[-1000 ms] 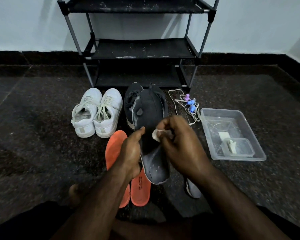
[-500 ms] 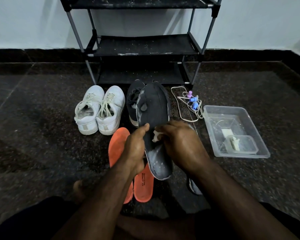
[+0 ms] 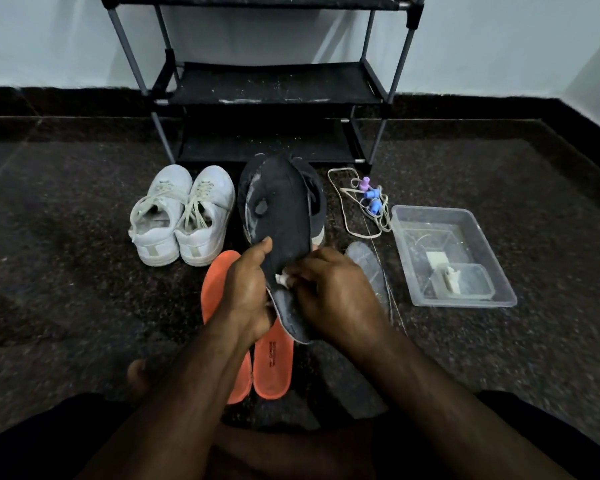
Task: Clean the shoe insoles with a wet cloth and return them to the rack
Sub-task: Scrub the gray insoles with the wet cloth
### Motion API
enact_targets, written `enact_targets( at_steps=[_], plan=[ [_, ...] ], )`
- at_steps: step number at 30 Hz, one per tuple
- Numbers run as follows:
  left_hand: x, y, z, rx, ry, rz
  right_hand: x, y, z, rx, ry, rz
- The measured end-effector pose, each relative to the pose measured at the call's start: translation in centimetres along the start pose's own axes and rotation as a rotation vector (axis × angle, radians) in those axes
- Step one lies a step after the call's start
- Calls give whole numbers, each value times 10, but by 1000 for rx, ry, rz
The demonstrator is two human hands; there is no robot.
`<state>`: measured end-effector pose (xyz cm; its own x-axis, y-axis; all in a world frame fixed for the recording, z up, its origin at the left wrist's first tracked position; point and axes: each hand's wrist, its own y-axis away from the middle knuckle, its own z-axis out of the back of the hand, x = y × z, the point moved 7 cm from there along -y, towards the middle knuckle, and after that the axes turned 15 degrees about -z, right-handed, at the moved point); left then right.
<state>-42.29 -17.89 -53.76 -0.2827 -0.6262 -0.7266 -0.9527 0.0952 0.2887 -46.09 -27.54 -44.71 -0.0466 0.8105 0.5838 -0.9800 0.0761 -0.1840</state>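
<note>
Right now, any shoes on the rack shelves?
No, the rack shelves hold no shoes; the white shoes stand on the floor before it.

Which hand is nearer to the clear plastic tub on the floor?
The right hand, which wipes the dark insole with a small cloth, lies just left of the tub. The left hand grips the insole's far side, farther away.
</note>
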Motion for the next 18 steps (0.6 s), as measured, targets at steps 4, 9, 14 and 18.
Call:
enact_targets(
  at_steps=[4, 9, 14, 18],
  plan=[
    [-2, -1, -2, 27, -20, -15, -12, -9, 15, -46, -53, -79],
    [-1, 4, -12, 150, 95, 75, -20, -7, 11, -15, -253, -216],
    [12, 13, -23, 273, 138, 143, -20, -12, 18, -140, -263, -195],
    [12, 7, -14, 223, 110, 65, -13, -11, 20, -130, -157, -117]
  ],
)
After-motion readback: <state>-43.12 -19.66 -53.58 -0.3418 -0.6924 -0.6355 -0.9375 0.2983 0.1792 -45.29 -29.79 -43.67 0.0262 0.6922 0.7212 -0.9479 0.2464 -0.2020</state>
